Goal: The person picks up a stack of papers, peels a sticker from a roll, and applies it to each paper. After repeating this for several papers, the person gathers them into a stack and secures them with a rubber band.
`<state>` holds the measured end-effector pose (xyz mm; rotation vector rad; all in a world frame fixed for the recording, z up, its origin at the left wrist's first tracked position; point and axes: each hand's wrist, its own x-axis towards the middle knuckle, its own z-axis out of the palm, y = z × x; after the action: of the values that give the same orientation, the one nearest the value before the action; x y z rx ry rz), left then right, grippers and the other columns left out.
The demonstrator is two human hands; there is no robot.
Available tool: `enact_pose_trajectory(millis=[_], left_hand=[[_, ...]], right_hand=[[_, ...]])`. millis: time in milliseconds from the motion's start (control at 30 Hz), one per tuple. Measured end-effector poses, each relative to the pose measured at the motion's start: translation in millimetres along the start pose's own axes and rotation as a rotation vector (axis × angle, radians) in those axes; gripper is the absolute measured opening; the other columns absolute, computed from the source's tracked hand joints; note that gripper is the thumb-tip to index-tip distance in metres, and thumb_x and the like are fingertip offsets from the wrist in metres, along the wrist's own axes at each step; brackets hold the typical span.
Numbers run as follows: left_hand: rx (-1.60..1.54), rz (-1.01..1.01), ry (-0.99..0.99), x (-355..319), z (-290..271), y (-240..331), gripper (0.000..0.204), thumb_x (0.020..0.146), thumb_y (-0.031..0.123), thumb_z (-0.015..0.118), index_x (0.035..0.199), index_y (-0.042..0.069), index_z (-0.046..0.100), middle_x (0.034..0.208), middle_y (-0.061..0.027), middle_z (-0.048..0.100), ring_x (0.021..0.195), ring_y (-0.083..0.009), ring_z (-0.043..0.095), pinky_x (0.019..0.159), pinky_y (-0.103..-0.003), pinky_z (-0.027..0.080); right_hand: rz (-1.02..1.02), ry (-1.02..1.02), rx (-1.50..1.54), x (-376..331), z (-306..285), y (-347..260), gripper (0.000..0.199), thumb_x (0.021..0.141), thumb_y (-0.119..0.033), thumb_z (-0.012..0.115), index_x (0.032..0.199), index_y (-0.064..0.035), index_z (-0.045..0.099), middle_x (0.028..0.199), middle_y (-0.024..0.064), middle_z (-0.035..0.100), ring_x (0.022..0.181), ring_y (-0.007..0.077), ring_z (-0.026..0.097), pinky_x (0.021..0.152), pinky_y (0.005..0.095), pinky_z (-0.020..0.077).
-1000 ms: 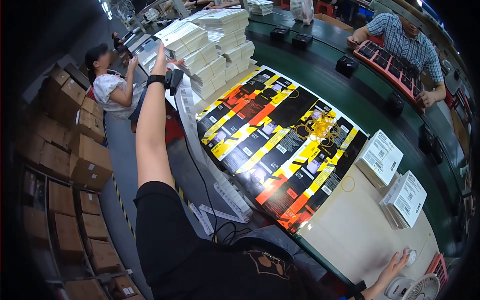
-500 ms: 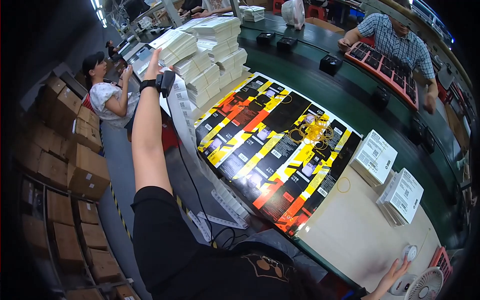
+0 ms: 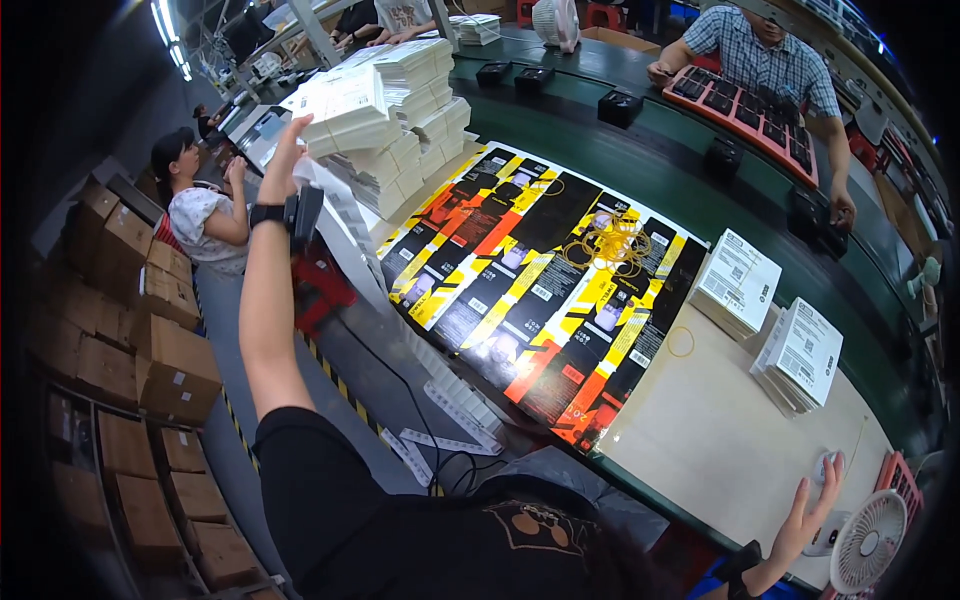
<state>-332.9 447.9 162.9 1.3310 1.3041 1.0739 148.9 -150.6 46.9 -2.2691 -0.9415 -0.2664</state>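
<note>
My left hand (image 3: 284, 165), at the end of an outstretched arm, grips the near left edge of a thick bundle of white printed booklets (image 3: 345, 108). The bundle tilts on top of a tall pile of similar booklets (image 3: 425, 85); my thumb and some fingers are hidden. At the lower right my right hand (image 3: 803, 518) is open, fingers spread and pointing up. Its fingertips partly cover a small white round object (image 3: 826, 466) on the table; I cannot tell whether they touch. A white desk fan (image 3: 868, 540) stands beside this hand.
Yellow rubber bands (image 3: 608, 245) lie on a colourful printed sheet (image 3: 510, 300). Two booklet stacks (image 3: 737, 280) (image 3: 803, 352) sit to its right. Past the table runs a green conveyor (image 3: 680, 140) with black boxes; a co-worker holds a red tray (image 3: 742, 118). Cartons (image 3: 175, 375) line the left.
My left hand has tilted the top booklet bundle and shifted it slightly toward me and right. My right hand has moved up beside the small round object. The co-worker's hand now touches a black box.
</note>
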Motion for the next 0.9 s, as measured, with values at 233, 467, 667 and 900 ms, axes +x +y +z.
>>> enact_pose_trajectory(millis=[233,467,667,900], left_hand=[[-0.265,-0.100,-0.295,-173.5,78.6,-71.0,0.029,0.078,0.032,0.054,0.091,0.006,0.056,0.073,-0.0036,0.058,0.064,-0.0146,0.057,0.058,-0.026,0.046],[-0.038,-0.091,-0.931,-285.5,182.2,-128.1,0.048,0.068,0.025,0.071,0.106,0.001,0.053,0.091,-0.0053,0.058,0.077,-0.0138,0.056,0.065,-0.025,0.046],[0.328,0.732,-0.956,-295.1,191.5,-97.3,0.069,0.062,0.013,0.076,0.120,0.000,0.042,0.109,-0.0093,0.053,0.096,-0.0181,0.055,0.072,-0.027,0.051],[0.031,0.631,-0.788,-325.2,218.6,-167.2,0.074,0.060,0.009,0.077,0.122,0.000,0.038,0.114,-0.0136,0.052,0.098,-0.0218,0.057,0.075,-0.028,0.051]], right_hand=[[-0.637,-0.441,0.328,35.5,28.3,-135.0,0.039,0.063,-0.004,0.064,0.101,-0.0044,0.055,0.106,0.0139,0.051,0.101,0.0320,0.045,0.088,0.0395,0.0348],[-0.595,-0.405,0.459,16.0,116.9,-162.9,0.065,0.063,-0.019,0.072,0.119,-0.0059,0.043,0.121,0.0154,0.040,0.114,0.0321,0.038,0.095,0.0384,0.0306],[-0.260,-0.675,1.148,-21.6,138.7,-141.7,0.087,0.067,-0.036,0.069,0.134,-0.0065,0.022,0.135,0.0158,0.028,0.123,0.0275,0.029,0.102,0.0379,0.0216],[0.004,-0.592,1.207,-45.2,139.0,-132.1,0.078,0.075,-0.031,0.060,0.135,-0.0029,0.020,0.134,0.0171,0.030,0.122,0.0245,0.031,0.102,0.0332,0.0200]])
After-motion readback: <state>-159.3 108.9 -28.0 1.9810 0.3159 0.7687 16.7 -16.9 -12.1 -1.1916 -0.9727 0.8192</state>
